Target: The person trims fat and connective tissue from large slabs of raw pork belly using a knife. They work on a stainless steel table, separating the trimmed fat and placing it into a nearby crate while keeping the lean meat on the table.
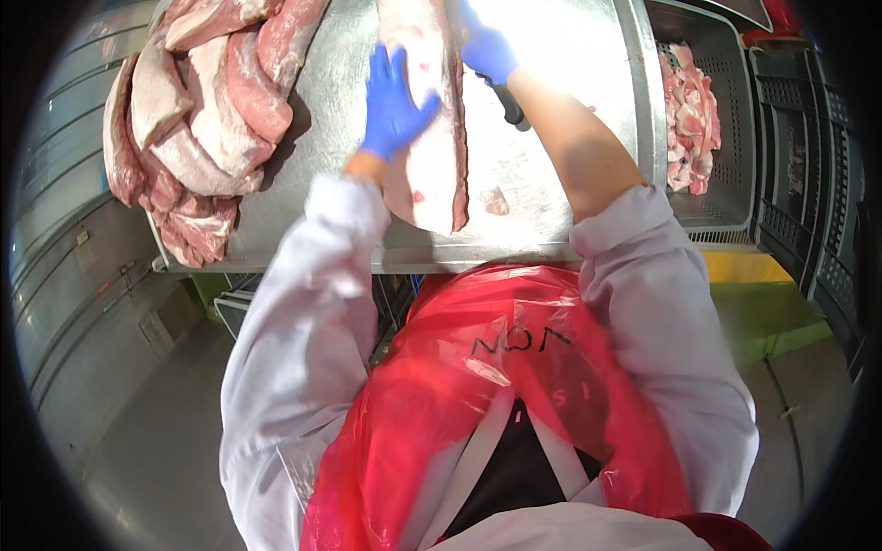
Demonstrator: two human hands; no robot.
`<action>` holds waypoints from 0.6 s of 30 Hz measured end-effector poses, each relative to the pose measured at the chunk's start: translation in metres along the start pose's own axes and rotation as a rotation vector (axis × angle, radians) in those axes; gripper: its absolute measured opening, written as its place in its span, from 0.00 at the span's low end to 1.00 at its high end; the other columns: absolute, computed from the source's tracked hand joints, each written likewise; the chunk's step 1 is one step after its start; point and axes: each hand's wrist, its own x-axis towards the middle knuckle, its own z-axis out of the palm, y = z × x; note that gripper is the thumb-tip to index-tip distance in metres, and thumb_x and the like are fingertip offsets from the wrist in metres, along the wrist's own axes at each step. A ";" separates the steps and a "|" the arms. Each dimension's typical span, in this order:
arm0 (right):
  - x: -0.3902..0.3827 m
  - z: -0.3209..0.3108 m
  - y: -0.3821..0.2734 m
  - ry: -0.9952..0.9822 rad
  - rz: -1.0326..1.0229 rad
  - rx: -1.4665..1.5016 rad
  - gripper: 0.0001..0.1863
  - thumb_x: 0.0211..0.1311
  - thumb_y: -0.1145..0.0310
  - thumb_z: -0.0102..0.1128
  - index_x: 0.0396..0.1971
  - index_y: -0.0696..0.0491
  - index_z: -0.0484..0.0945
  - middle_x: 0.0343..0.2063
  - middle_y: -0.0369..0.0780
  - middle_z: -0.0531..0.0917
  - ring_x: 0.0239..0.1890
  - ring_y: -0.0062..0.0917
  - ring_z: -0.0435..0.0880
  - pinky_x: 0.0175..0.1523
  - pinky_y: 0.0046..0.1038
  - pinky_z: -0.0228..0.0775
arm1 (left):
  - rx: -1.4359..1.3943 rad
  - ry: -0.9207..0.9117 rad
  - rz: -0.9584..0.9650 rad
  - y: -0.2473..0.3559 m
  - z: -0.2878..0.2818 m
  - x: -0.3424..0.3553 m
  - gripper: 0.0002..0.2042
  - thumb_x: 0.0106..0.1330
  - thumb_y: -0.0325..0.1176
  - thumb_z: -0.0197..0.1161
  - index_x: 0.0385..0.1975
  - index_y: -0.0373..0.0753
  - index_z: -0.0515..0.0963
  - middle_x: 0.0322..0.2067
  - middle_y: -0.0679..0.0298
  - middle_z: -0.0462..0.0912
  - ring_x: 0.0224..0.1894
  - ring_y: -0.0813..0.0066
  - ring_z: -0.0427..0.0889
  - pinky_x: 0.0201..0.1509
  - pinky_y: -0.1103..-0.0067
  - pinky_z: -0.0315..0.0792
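A long slab of raw pork lies lengthwise on the steel table in front of me. My left hand, in a blue glove, rests flat on the slab's upper left side with its fingers spread. My right hand, also gloved in blue, is closed around a knife with a black handle at the slab's right edge; the blade is hidden. A small scrap of meat sits on the table just right of the slab.
A pile of large pork cuts covers the table's left end and hangs over its edge. A grey plastic crate on the right holds meat trimmings. More dark crates stand beyond it. I wear a red plastic apron.
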 end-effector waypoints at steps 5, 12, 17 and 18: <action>0.021 0.089 0.072 0.174 -0.151 -0.101 0.44 0.63 0.71 0.44 0.78 0.44 0.38 0.36 0.55 0.85 0.30 0.42 0.85 0.43 0.41 0.79 | 0.121 -0.062 -0.131 0.048 -0.016 -0.038 0.48 0.53 0.50 0.69 0.72 0.36 0.55 0.75 0.39 0.45 0.77 0.38 0.45 0.75 0.47 0.47; -0.097 0.104 0.056 0.086 -0.068 -0.091 0.44 0.62 0.72 0.42 0.78 0.45 0.37 0.37 0.57 0.84 0.31 0.45 0.85 0.39 0.43 0.78 | 0.080 0.017 -0.212 0.046 -0.007 -0.047 0.47 0.55 0.51 0.68 0.73 0.38 0.54 0.75 0.42 0.45 0.77 0.38 0.44 0.76 0.47 0.46; -0.112 0.080 0.028 -0.060 0.058 -0.042 0.45 0.63 0.71 0.46 0.78 0.44 0.37 0.32 0.51 0.84 0.25 0.38 0.81 0.34 0.39 0.77 | 0.114 0.144 -0.044 0.014 0.018 -0.066 0.49 0.55 0.51 0.70 0.71 0.30 0.55 0.71 0.33 0.51 0.74 0.34 0.51 0.75 0.51 0.52; -0.089 0.088 0.051 -0.077 0.078 -0.005 0.43 0.63 0.68 0.50 0.77 0.46 0.43 0.33 0.50 0.85 0.28 0.39 0.83 0.36 0.40 0.77 | 0.102 0.186 0.015 0.010 0.026 -0.073 0.48 0.55 0.50 0.70 0.69 0.25 0.57 0.69 0.29 0.54 0.72 0.31 0.54 0.75 0.53 0.53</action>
